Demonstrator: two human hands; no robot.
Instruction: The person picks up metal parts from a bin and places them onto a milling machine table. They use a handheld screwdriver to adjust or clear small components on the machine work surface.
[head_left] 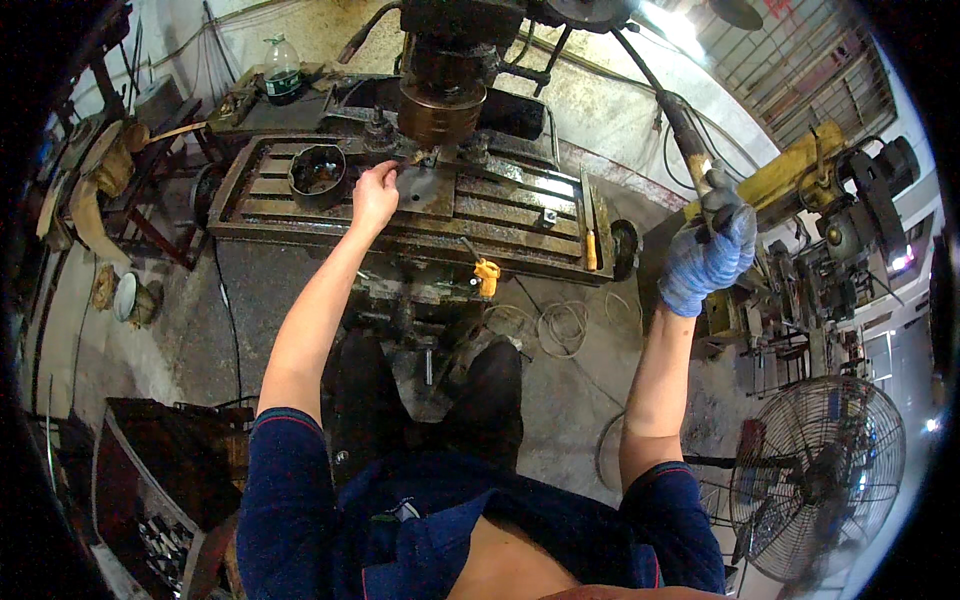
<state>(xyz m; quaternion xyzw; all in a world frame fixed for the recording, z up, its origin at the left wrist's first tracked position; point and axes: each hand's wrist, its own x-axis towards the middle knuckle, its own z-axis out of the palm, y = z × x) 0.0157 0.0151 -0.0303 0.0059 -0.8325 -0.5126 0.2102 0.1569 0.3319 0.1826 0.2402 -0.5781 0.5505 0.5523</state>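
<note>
My bare left hand (375, 198) is over the slotted metal machine table (510, 222), just below and left of the round spindle head (440, 112). Its fingers are pinched together; whatever they hold is too small to make out. A small metal piece (425, 158) lies right by the fingertips, under the spindle. Left of this hand, a round dark pan (318, 178) with small bits inside stands on the table. Raised at the right, my right hand (712, 250), in a blue-grey glove, is wrapped round the end of a long machine lever (684, 130).
A yellow tool (487, 278) sits at the table's front edge. Near the table's right end lie a yellow-handled tool (591, 250) and a small metal block (548, 217). A clear bottle (283, 75) stands behind left. A fan (820, 480) is at lower right, a dark bin (150, 470) at lower left.
</note>
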